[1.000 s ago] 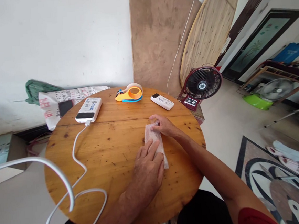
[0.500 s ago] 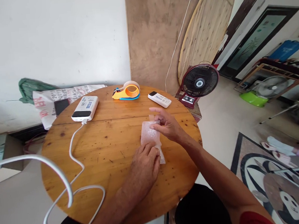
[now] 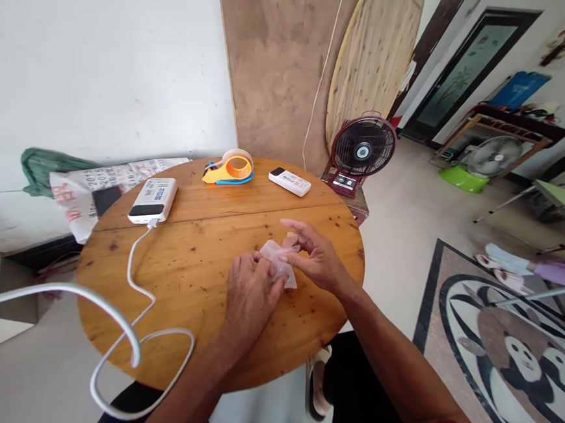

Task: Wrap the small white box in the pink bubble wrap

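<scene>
A small piece of bubble wrap [image 3: 288,277] lies on the round wooden table [image 3: 198,329], between my hands. My left hand [image 3: 253,285] is closed on its left side, fingertips curled over the wrap. Opposite it, my right hand [image 3: 315,254] pinches the upper right edge between thumb and fingers, where a short strip of clear tape seems to stick out. The wrap is bunched and partly covered by my fingers, so whether anything is inside cannot be seen.
An orange and blue tape dispenser [image 3: 230,168] stands at the table's far side. Right of it lies a small white power bank [image 3: 290,181]. A bigger white power bank [image 3: 154,199] sits left, its white cable [image 3: 139,281] looping toward me. A fan [image 3: 363,150] stands beyond the right edge.
The bubble wrap has turned and is more bunched up. My left hand has shifted up and left to its left side; my right hand has come onto its upper edge.
</scene>
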### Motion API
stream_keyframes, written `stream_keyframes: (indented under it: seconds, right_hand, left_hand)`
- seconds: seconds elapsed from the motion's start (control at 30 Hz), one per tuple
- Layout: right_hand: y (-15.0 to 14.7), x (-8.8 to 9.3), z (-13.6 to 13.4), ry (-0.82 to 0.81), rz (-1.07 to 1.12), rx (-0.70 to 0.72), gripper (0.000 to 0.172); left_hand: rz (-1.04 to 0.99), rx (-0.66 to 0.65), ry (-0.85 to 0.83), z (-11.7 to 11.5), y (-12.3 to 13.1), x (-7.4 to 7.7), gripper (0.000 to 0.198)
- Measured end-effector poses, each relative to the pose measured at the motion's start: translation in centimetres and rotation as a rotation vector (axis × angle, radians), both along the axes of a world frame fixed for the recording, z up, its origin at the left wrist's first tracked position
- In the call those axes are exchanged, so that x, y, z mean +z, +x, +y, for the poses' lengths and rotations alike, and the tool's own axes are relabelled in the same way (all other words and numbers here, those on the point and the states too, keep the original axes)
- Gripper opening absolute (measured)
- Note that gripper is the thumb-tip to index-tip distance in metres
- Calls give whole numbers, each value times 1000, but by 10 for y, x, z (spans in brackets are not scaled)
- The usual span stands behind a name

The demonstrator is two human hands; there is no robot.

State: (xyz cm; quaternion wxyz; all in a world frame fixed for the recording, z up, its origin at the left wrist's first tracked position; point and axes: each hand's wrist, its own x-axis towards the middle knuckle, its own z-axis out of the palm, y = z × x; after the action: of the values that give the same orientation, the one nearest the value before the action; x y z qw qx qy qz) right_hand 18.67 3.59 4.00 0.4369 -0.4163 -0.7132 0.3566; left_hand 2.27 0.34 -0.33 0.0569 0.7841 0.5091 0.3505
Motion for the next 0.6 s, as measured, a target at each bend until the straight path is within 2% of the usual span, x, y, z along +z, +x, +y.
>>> stream_keyframes:
  seconds: [0.23,0.33,0.4,0.47,0.6]
  right_hand:
    - [1,-9,-11,36,-45,-19,54]
    - [2,-11,-13,44,-45,-15,54]
    - [2,-11,-14,46,-48,-4,54]
    - [3,-10,-16,41,-57,11,53]
    - [5,-9,-21,67,-104,44,50]
  left_hand:
    - [-67,155,-84,0,1,-3,25]
    - [-185,147,-92,2,1,-6,49]
    - [-241,86,-120,4,0,-8,61]
    - [-263,9,-159,7,-1,-10,60]
    - [-267,-80,-198,8,-3,-8,35]
